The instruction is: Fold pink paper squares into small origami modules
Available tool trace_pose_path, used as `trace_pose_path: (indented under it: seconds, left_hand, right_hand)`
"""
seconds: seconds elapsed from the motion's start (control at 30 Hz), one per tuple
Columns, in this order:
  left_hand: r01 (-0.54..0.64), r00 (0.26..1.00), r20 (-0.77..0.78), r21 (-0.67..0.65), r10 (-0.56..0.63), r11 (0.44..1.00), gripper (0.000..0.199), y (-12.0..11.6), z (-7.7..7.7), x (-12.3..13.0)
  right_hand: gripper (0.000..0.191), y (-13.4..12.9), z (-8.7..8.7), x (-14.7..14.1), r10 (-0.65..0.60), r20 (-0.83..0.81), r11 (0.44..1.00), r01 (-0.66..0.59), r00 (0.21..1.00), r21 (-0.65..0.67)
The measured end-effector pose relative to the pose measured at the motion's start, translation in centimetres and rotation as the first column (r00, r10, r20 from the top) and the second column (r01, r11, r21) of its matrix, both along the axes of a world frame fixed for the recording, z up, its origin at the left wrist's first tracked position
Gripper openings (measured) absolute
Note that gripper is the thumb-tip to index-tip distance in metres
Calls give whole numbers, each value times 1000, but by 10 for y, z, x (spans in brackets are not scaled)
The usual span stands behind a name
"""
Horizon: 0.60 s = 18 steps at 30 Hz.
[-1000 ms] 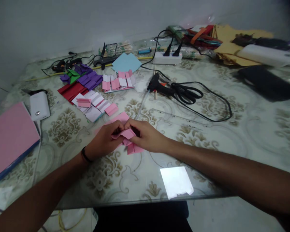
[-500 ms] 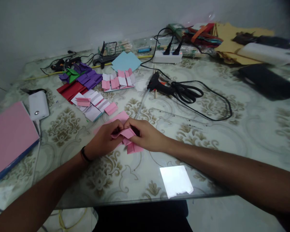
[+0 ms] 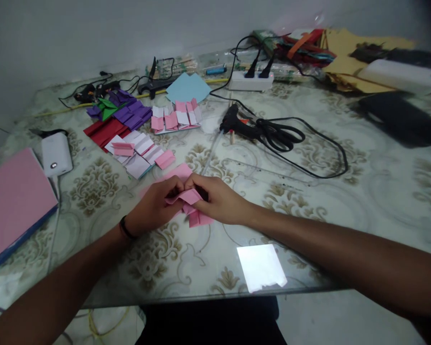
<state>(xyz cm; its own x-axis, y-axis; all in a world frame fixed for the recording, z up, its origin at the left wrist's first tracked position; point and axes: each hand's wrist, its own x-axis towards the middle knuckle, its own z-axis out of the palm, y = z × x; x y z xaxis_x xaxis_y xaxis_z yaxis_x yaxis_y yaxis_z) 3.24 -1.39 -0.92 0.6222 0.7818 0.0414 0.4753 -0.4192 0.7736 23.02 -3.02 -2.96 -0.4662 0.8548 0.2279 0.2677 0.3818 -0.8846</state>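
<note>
- My left hand (image 3: 158,203) and right hand (image 3: 219,201): both pinching pink paper (image 3: 190,197), fingers curled, knuckles together.
- Glue gun (image 3: 239,125) beyond, on patterned table (image 3: 215,258).

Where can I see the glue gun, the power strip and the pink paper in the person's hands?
Glue gun (image 3: 247,131): head view, black body.
Power strip (image 3: 247,85): head view, white front side.
Pink paper (image 3: 189,196): head view, raised flap.
</note>
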Motion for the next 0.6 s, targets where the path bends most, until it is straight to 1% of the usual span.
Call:
trace_pose_path:
  seconds: [0.23,0.6]
  left_hand:
    - [1,1000,-2,17,-1,1000,6,1,0,0]
    - [1,1000,5,-4,-1,1000,7,0,0,0]
  right_hand:
    - [8,-1,1,0,-3,9,1000,3,1000,1]
    - [8,0,1,0,2,12,1000,-2,1000,12]
